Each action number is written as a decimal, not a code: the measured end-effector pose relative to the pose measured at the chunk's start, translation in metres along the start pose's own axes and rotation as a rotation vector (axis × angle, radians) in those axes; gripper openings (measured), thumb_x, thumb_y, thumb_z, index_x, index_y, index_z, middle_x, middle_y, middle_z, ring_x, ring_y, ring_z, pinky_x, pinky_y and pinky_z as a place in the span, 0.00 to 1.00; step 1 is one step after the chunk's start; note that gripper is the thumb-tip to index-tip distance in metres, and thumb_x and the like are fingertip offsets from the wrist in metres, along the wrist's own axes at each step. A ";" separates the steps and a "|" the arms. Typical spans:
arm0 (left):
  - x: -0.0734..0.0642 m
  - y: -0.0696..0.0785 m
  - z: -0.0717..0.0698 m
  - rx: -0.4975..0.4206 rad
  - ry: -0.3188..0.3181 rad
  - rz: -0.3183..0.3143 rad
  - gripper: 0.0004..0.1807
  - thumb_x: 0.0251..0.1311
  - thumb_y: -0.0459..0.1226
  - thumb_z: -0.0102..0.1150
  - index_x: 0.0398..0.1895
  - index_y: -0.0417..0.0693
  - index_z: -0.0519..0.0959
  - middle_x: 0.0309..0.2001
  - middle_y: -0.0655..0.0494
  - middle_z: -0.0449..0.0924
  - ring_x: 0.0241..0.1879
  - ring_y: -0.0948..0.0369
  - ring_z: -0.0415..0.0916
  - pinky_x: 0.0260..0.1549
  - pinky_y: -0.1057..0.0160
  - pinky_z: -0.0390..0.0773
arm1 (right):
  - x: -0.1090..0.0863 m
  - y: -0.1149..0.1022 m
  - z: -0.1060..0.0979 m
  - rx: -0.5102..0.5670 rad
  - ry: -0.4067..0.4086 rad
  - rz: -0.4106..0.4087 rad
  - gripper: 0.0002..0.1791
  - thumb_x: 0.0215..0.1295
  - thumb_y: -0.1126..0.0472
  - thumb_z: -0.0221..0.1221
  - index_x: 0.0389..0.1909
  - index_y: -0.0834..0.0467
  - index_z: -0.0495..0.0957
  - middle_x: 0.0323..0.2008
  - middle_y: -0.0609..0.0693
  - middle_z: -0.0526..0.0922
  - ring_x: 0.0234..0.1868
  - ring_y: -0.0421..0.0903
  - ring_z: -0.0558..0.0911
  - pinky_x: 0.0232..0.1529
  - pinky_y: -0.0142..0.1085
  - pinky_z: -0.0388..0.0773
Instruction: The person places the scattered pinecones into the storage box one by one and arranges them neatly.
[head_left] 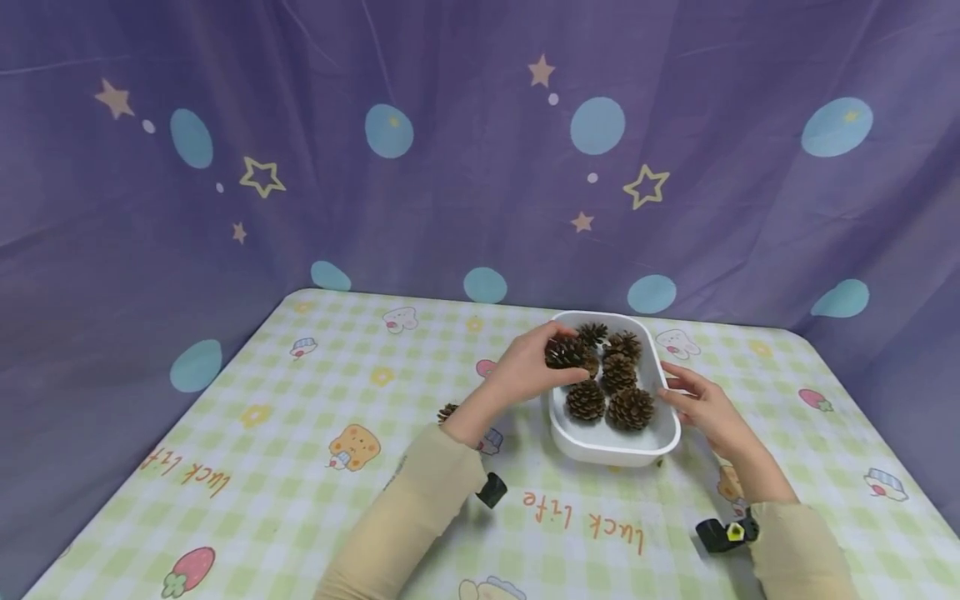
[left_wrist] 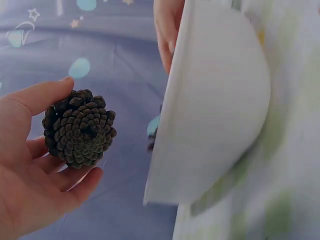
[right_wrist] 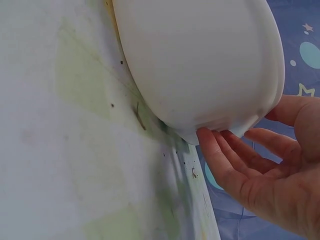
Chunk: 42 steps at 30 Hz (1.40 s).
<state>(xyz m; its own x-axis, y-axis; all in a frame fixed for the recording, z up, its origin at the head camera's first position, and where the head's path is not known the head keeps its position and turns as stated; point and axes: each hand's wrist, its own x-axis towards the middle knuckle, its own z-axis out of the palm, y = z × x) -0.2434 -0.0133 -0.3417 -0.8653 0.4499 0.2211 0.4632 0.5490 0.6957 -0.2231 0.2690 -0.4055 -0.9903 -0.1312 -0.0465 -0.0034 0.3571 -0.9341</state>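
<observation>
A brown pinecone [left_wrist: 82, 129] sits in the grip of my left hand [head_left: 531, 367], thumb on one side and fingers on the other. In the head view that pinecone is above the left part of a white tub [head_left: 611, 456]. Several other pinecones [head_left: 630, 409] lie inside the tub. My right hand [head_left: 708, 410] holds the tub's right side, thumb at the rim and fingertips [right_wrist: 207, 137] against the outer wall.
Another pinecone [head_left: 447, 412] lies on the table left of the tub, partly hidden by my left forearm. Small brown bits [right_wrist: 140, 117] are scattered on the checked tablecloth [head_left: 300, 517] near the tub. A purple curtain [head_left: 480, 225] hangs behind the table.
</observation>
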 end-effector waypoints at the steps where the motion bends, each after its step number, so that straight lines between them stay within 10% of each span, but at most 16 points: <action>1: 0.000 0.002 0.004 -0.014 -0.002 0.008 0.31 0.48 0.52 0.65 0.57 0.55 0.70 0.55 0.59 0.72 0.54 0.61 0.70 0.52 0.63 0.71 | 0.000 0.000 0.000 0.003 0.000 0.003 0.34 0.66 0.58 0.52 0.68 0.63 0.50 0.59 0.70 0.62 0.39 0.28 0.75 0.39 0.31 0.78; 16: -0.004 0.009 0.054 -0.001 -0.139 0.050 0.30 0.45 0.52 0.67 0.52 0.55 0.72 0.46 0.62 0.76 0.41 0.69 0.72 0.40 0.74 0.72 | 0.001 0.003 0.001 -0.022 0.003 0.024 0.35 0.66 0.55 0.52 0.69 0.61 0.50 0.60 0.68 0.62 0.40 0.28 0.73 0.40 0.31 0.77; 42: 0.008 0.015 0.080 0.151 -0.287 0.090 0.26 0.44 0.49 0.69 0.47 0.54 0.72 0.49 0.62 0.77 0.50 0.69 0.72 0.49 0.78 0.68 | 0.000 -0.001 0.000 0.002 0.003 0.003 0.34 0.66 0.58 0.51 0.69 0.62 0.50 0.59 0.70 0.62 0.39 0.26 0.73 0.39 0.30 0.77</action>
<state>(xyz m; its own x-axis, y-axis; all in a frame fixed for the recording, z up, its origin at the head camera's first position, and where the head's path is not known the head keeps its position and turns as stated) -0.2281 0.0547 -0.3837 -0.7402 0.6697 0.0606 0.5772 0.5865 0.5683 -0.2235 0.2685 -0.4050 -0.9907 -0.1271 -0.0486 0.0002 0.3556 -0.9346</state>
